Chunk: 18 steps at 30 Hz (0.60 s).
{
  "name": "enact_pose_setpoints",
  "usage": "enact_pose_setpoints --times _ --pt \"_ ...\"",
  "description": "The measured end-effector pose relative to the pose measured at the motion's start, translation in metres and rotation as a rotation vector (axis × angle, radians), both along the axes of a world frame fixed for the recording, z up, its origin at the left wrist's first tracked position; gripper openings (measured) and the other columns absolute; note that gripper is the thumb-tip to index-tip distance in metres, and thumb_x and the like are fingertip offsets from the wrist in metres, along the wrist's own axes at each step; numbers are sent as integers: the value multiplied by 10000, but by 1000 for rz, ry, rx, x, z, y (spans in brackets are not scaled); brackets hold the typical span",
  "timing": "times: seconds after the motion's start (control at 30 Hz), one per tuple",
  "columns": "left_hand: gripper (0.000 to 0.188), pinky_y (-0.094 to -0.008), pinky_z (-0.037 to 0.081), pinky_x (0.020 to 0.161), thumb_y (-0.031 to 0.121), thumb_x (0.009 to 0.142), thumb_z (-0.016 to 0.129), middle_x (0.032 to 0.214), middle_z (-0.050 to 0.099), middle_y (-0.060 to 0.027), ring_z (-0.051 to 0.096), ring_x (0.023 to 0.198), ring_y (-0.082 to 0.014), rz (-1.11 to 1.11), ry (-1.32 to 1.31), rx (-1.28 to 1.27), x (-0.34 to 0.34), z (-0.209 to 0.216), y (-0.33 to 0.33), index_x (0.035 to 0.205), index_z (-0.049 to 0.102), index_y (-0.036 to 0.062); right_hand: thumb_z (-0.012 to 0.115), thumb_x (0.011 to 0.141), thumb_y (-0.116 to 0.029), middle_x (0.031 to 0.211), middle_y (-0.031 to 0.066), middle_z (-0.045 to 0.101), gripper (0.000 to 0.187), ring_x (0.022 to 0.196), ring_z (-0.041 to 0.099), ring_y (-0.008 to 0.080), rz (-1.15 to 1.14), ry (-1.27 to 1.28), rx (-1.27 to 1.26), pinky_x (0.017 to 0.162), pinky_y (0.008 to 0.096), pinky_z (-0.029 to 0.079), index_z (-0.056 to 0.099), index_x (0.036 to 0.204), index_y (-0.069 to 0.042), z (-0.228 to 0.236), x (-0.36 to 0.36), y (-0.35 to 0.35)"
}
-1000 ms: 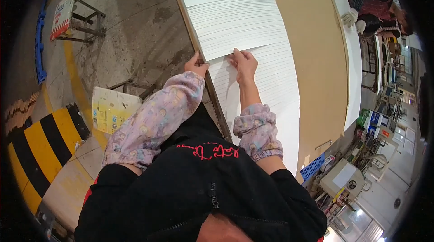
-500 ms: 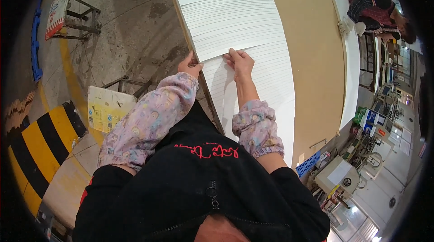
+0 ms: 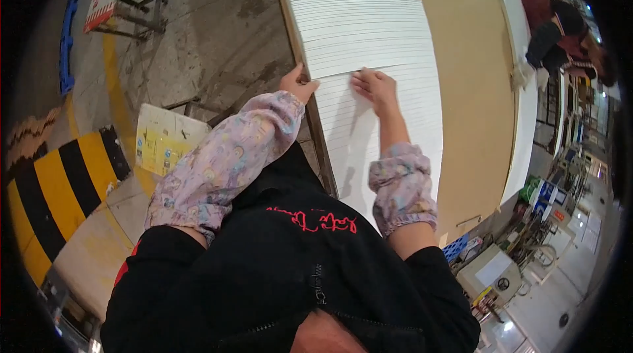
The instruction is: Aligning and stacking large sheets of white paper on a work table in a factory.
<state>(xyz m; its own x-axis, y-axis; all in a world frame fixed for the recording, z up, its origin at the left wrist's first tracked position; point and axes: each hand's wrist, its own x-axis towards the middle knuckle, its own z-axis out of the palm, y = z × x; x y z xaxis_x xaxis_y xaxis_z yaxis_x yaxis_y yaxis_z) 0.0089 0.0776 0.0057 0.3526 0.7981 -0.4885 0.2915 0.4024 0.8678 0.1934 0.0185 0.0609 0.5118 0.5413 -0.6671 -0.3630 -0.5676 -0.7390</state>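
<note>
White sheets (image 3: 369, 33) lie overlapped like steps on a long table, their edges making many thin parallel lines. At the table's left edge, my left hand (image 3: 299, 84) is closed, its thumb on the near left corner of one sheet and its fingers bent at the side. My right hand (image 3: 378, 91) is in a pinch at the same sheet's near edge, farther right, with thumb and forefinger together. That edge stands slightly raised over the sheets beneath. The fingertips partly hide the grip. Patterned sleeve covers are on both forearms.
Brown board (image 3: 471, 82) covers the tabletop right of the sheets. A stool (image 3: 125, 6) and a pale yellow-and-white box-like panel (image 3: 165, 140) stand left. A yellow-black striped barrier (image 3: 66, 185) is lower left. Across the table is another person (image 3: 560, 36); machines (image 3: 491, 267) stand at lower right.
The whole view has shifted, so the table appears farther right. My right hand's fingers have curled in more at the sheet's edge. My left hand stays at the corner.
</note>
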Motion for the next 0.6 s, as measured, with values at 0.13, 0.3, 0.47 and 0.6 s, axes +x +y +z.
enact_pose_setpoints --times 0.13,0.3,0.47,0.6 --pt "667 -263 453 734 202 731 661 920 586 -86 561 815 -149 -71 81 24 -2 10 4 1279 341 -2 592 779 -119 791 83 589 231 661 578 146 -60 -326 61 593 242 502 548 934 46 -19 64 -15" --pt "660 -262 454 725 180 723 669 913 595 -90 562 816 -143 -33 104 -20 -1 19 3 1272 351 -1 612 775 -153 708 61 507 253 582 500 114 -107 -637 36 539 236 490 534 889 60 -26 142 -1" --pt "661 -262 454 721 146 715 670 915 603 -87 573 775 -141 17 92 -43 -2 2 4 1274 347 3 635 762 -172 702 50 470 266 592 484 111 52 -854 -235 506 235 496 523 834 57 -23 160 19" --pt "660 -258 459 711 91 714 649 893 605 -80 581 750 -134 24 93 -20 1 10 2 1296 338 58 660 716 -175 815 115 557 390 617 544 175 29 -757 -230 480 264 521 543 1004 60 -29 179 17"
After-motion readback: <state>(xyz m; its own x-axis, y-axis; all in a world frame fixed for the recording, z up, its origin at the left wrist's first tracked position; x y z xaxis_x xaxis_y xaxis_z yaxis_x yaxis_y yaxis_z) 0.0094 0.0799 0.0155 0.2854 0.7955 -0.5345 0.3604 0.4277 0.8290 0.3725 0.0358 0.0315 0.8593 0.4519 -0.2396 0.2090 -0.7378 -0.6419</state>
